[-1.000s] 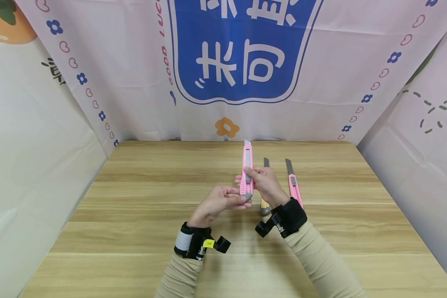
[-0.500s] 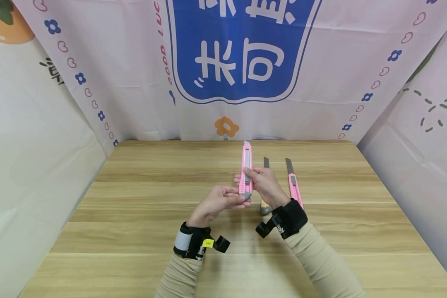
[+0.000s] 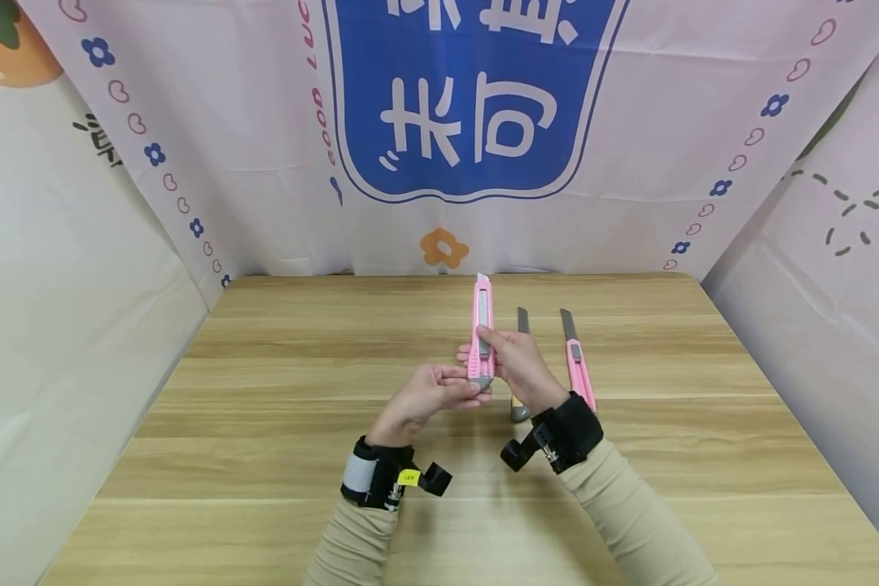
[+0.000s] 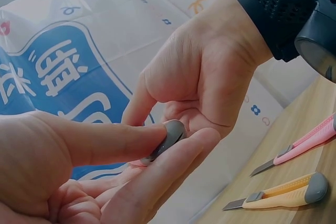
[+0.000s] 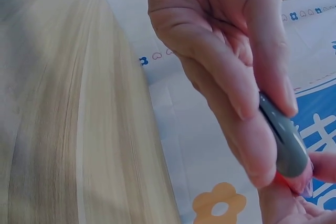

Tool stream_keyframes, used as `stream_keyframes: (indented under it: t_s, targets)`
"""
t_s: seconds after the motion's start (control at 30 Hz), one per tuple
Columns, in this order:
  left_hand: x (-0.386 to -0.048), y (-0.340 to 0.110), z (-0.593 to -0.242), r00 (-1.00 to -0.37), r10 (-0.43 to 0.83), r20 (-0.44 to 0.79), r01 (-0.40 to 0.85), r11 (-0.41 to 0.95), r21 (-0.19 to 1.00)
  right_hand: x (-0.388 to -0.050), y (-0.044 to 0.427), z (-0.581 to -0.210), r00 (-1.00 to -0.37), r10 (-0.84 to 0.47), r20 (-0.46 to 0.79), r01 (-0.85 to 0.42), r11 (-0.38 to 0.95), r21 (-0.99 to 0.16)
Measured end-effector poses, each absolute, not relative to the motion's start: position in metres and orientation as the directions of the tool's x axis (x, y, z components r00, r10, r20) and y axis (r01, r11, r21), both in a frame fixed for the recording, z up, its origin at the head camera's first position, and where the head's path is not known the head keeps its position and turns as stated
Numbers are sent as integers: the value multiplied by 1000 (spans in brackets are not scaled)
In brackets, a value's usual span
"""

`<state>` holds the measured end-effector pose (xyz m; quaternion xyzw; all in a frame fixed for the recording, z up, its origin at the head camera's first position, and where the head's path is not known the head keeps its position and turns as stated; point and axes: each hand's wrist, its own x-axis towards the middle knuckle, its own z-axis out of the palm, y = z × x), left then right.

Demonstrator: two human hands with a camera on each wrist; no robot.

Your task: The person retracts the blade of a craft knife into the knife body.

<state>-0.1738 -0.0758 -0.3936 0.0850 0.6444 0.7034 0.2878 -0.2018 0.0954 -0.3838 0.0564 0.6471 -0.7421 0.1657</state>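
Observation:
A pink utility knife [image 3: 480, 305] with a grey end is held upright above the table, a short tip of blade showing at its top. My left hand [image 3: 426, 396] pinches its grey end between thumb and fingers. The right hand [image 3: 525, 368] grips the handle's middle from the right, thumb at the grey slider. In the left wrist view, the grey end [image 4: 170, 136] peeks out between thumb and fingers, the rest hidden. On the table lie a yellow utility knife [image 4: 283, 195], partly behind my right hand in the head view, and another pink utility knife [image 3: 578, 366], both with blades extended.
The wooden table [image 3: 264, 456] reaches back to a printed cloth backdrop [image 3: 278, 212]. Cloth walls [image 3: 80, 309] stand on both sides. Each wrist carries a black strap with a small camera [image 3: 435, 480].

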Motion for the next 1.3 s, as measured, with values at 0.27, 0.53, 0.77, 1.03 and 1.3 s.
stream_keyframes:
  t_s: [0.27, 0.53, 0.77, 1.03, 1.3]
  targets:
    - [-173, -75, -393, -826, 497, -267, -309, -3, 951, -199, 90, -382, -946, -136, -295, 313, -132, -941]
    - [-173, -75, -392, -834, 481, -271, -311, -4, 950, -199, 85, -381, -956, -128, -265, 283, -148, -948]
    - [-172, -76, -391, -835, 482, -267, -311, -13, 950, -199, 86, -376, -953, -139, -269, 287, -133, -949]
    - [-172, -76, -390, -838, 475, -269, -317, -21, 948, -199, 87, -375, -953, -151, -261, 281, -127, -951]
    - [-172, -77, -390, -842, 471, -265, -313, -25, 949, -199, 86, -378, -955, -164, -248, 271, -139, -952]
